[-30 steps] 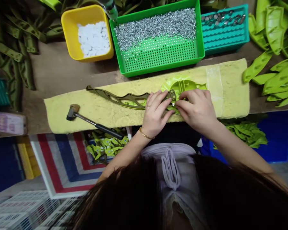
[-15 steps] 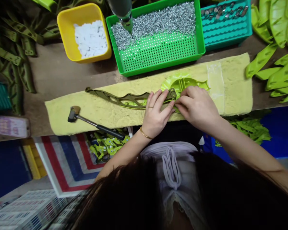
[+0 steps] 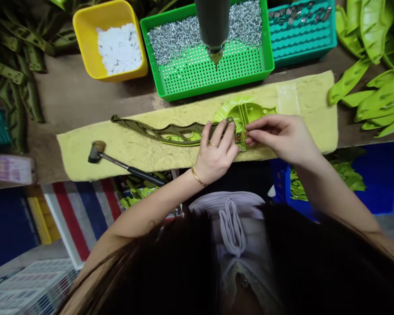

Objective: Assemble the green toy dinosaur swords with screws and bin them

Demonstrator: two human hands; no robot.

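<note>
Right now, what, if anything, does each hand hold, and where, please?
Left hand holds long olive plastic frame near its right end; right hand: cannot tell.

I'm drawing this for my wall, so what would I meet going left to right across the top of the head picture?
Olive parts → yellow tub → green basket → teal tray → lime-green parts.

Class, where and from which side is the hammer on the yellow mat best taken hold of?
Take the hammer by its black grip, probably best from the near side: it slants that way, and its end juts past the yellow mat's edge, likely easier to close around.
</note>
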